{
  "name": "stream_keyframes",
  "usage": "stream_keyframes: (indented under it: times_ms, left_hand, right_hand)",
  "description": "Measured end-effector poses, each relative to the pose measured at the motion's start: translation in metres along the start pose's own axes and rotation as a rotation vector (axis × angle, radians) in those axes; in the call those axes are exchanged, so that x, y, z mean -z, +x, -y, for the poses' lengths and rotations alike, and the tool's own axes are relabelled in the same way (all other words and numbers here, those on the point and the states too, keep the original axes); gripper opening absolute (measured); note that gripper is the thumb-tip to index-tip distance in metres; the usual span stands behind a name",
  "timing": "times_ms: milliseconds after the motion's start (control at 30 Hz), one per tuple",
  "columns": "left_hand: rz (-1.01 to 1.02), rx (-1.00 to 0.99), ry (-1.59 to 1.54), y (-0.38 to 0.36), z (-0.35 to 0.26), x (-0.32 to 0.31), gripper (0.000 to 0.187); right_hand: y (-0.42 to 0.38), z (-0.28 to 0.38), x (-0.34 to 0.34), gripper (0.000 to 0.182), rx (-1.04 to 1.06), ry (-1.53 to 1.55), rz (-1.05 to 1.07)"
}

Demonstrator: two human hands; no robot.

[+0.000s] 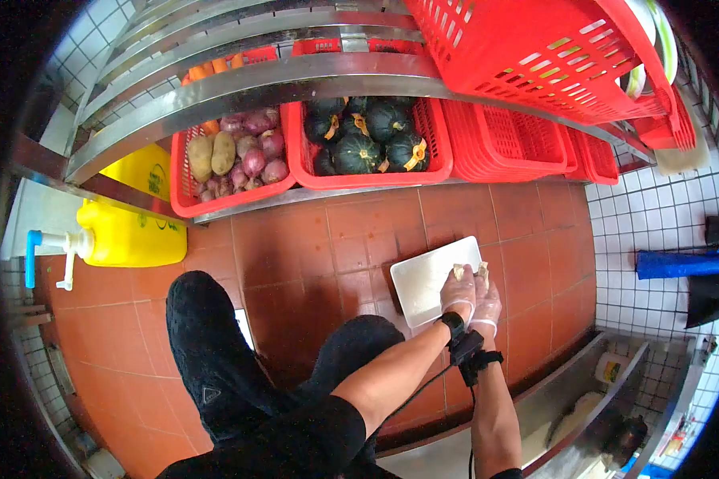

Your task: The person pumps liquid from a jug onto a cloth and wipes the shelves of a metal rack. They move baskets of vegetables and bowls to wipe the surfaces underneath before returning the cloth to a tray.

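Two pale lumps (458, 271), probably light, soft and easily crushed, sit at the right end of the white tray (420, 281), apparently pinched in the fingertips of the left hand (457, 295) and right hand (487, 303), best held gently around their sides.

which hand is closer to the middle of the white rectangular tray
Left: in this view the clear-gloved left hand overlaps the right part of the tray; the clear-gloved right hand is farther right, at its edge.
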State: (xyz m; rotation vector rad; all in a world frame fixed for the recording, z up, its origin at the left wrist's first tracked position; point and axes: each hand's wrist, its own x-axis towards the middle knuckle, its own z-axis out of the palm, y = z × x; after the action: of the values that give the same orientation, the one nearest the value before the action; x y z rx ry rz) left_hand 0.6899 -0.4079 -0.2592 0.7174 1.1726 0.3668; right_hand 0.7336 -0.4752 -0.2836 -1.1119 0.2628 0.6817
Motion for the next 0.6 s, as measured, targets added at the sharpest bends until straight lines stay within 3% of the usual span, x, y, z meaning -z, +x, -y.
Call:
stream_keyframes:
  times_ms: [133, 233, 267, 333, 400, 500, 533, 600]
  left_hand:
    - [0.022, 0.026, -0.012, 0.018, 0.024, -0.008, 0.041]
    - [0.009, -0.018, 0.083, 0.016, 0.021, -0.007, 0.041]
    - [0.004, -0.027, 0.113, 0.013, 0.019, -0.005, 0.042]
    - [0.003, -0.095, 0.126, 0.009, 0.017, -0.003, 0.043]
    - [0.028, -0.062, 0.121, 0.002, 0.012, -0.003, 0.043]
    - [0.062, 0.027, -0.054, -0.002, 0.001, -0.011, 0.038]
    - [0.122, 0.068, -0.116, 0.003, 0.006, -0.013, 0.036]
    - [0.365, 0.067, -0.323, 0.013, 0.004, -0.009, 0.028]
  right_hand:
    - [-0.007, -0.003, 0.008, 0.028, 0.433, -0.588, 0.223]
    - [0.025, -0.018, 0.046, 0.027, 0.586, -0.819, 0.246]
    - [0.031, -0.018, 0.057, 0.027, 0.623, -1.049, 0.212]
    - [0.022, -0.012, 0.041, 0.029, 0.413, -0.867, 0.081]
    - [-0.025, 0.016, -0.033, 0.034, -0.069, -0.031, -0.097]
    - [-0.045, 0.045, -0.040, 0.041, 0.290, -1.191, -0.038]
    - [-0.047, 0.051, -0.031, 0.047, 0.166, -0.923, 0.050]
    - [-0.059, 0.064, -0.034, 0.051, 0.074, -0.629, 0.001]
